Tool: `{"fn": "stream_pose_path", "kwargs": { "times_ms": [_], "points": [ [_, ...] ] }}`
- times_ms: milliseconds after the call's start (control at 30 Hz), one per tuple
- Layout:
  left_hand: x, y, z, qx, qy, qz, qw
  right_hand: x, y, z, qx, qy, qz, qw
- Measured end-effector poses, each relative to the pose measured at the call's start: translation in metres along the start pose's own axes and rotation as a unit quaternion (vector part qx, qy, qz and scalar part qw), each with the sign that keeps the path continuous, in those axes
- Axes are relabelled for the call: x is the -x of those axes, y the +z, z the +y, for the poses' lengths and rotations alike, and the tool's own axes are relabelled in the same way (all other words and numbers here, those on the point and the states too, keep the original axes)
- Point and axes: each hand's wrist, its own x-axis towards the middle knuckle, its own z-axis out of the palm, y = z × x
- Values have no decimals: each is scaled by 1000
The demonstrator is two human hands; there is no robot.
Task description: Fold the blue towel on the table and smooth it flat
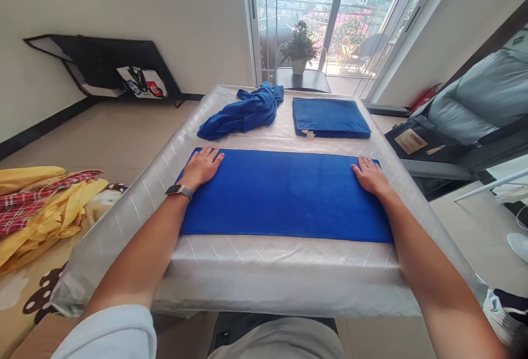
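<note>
A blue cloth [284,197], apparently a towel, lies flat as a long rectangle across the front of the table. My left hand [203,166] rests palm down on its far left corner, fingers stretched out. On the far right corner lies my right hand [369,175], also flat with its fingers extended. Behind the cloth, a crumpled blue cloth [245,111] sits at the back left. To its right is a neat stack of folded blue cloths [332,117], with a white tag showing at the front edge.
A silvery quilted cover [280,271] drapes over the table. Yellow and red plaid fabrics [53,205] lie at the left. A potted plant [300,48] stands on a chair by the glass door. A grey cushioned seat [482,100] is at the right.
</note>
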Motion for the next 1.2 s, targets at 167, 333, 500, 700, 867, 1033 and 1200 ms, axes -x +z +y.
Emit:
{"fn": "stream_pose_path", "kwargs": {
  "times_ms": [167,333,500,700,867,1033,1200],
  "points": [
    [-2,1,-41,-6,-60,-8,998,-2,2,30,-14,24,4,1000],
    [-6,2,-43,-8,-66,-2,998,-6,6,29,-15,16,8,1000],
    [-5,2,-40,0,-72,1,997,-6,5,29,-16,14,10,1000],
    [2,-10,-22,1,-70,23,997,-4,2,23,-26,21,17,999],
    [21,-22,1,-36,-100,104,989,12,-14,1,-12,19,42,999],
    [35,-24,60,-47,11,146,988,35,-27,-76,-25,-121,68,990],
    [21,-11,167,-1,173,90,981,32,-24,-173,-60,-233,21,970]
  ]
}}
